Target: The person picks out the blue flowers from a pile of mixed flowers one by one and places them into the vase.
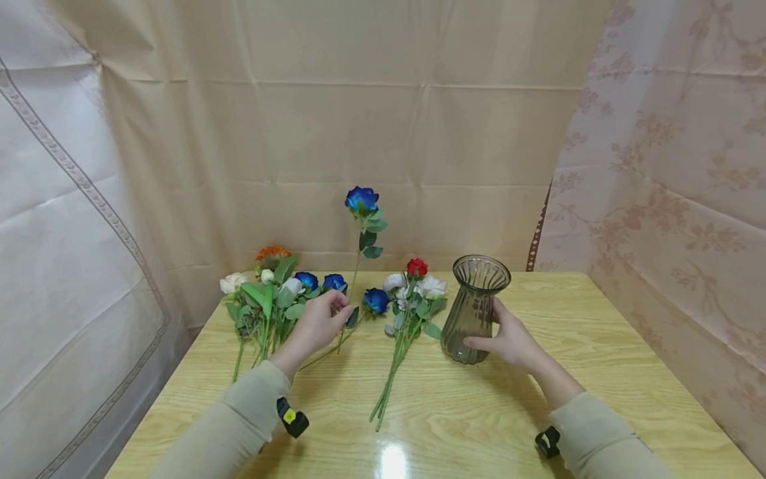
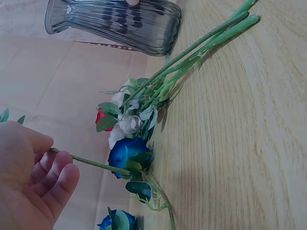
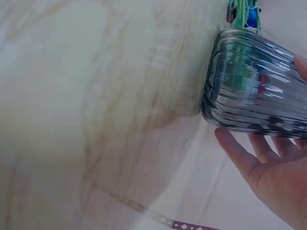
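Fingers of the left hand: curled, with the stem of a blue rose pinched between thumb and fingertip; bloom uppermost, above the table; fingers of the right hand: spread around one side of a grey glass vase, with the thumb on the other side, gripping the body below the flared rim; vase position: mouth up, right of all flowers; base contact with the tabletop: cannot tell; between the hands: a loose blue rose beside a bunch of red and white flowers; beyond and left of the left hand: two more blue roses and a mixed bunch with an orange flower; behind: a beige curtain.
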Motion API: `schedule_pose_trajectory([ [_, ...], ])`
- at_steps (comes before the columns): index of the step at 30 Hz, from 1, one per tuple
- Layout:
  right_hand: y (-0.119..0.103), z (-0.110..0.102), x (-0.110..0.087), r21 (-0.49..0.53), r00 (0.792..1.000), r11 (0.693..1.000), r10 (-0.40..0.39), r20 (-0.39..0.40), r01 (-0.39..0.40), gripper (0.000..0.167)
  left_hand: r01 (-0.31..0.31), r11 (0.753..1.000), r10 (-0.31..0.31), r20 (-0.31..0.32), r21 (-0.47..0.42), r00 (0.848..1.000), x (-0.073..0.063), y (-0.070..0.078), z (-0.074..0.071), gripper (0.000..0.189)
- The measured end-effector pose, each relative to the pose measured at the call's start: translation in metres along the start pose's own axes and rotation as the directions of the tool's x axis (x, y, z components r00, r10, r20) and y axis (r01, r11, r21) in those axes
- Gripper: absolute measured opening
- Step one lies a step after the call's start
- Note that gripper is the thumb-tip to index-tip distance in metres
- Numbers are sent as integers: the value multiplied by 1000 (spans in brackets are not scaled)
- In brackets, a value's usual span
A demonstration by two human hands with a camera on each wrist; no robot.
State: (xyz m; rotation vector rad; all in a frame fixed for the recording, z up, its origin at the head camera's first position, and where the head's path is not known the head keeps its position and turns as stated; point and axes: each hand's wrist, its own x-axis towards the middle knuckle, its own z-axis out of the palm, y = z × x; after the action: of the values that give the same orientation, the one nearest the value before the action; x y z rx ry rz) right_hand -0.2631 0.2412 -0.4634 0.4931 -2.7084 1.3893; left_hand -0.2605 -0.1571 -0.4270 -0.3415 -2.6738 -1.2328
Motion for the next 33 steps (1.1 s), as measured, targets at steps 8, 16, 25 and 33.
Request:
schedule_pose_trajectory([
  [8,-3,-5,3,-38,1000,999,25,15,-25,105,-23,1000,23,-4,14,1000,-2,-1,0,7],
  [16,-10,-15,0,-47,999,999,22,24,-21,108,-42,998,42,-7,47,999,-3,-2,1,8],
  [25,-17,-32,-5,-123,999,992,-33,-18,31,91,-36,999,36,-2,22,999,-5,0,-2,7],
  [33,-23,-45,-10,-145,997,989,-51,-52,43,79,-28,999,28,-11,37,1000,-6,0,-3,8],
])
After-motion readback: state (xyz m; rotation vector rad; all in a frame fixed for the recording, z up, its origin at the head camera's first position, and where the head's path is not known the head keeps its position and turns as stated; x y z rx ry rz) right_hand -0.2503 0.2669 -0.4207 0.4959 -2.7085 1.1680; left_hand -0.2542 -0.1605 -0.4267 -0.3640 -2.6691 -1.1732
